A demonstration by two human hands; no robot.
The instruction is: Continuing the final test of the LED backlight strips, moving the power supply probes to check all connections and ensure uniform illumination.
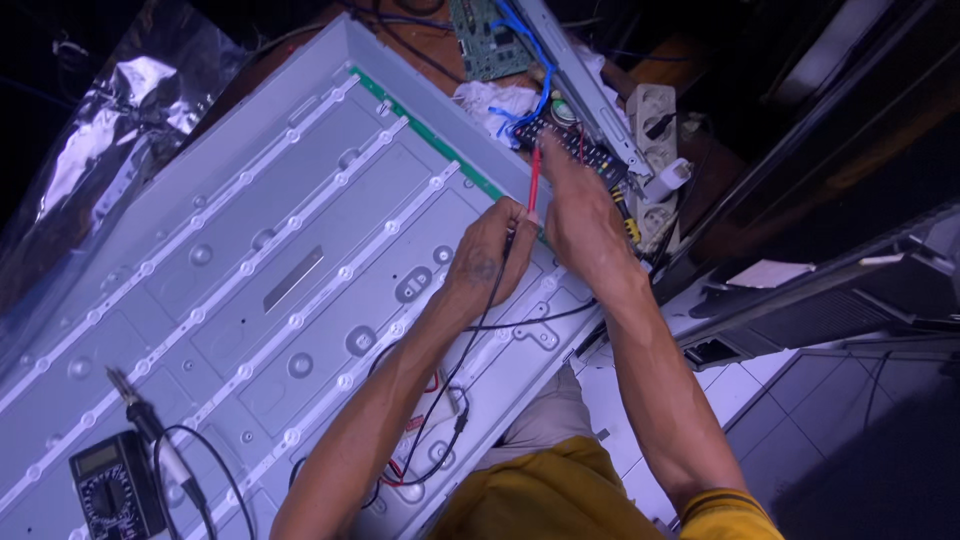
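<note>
Head view: slim red plastic test probe (534,180) upright, pinched by right hand (580,225) fingers; left hand (487,262) fingers pinching a thin black lead (470,345) (tip hidden). Beneath, grey metal panel (240,250) with white strips; black multimeter (112,490) at lower left, tiled floor alongside.

Dim bluish light, dark bg, foil glare.

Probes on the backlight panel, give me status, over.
Left hand pinches black probe lead. Right hand holds red probe at backlight panel edge. Multimeter and soldering iron lie clear.
</note>
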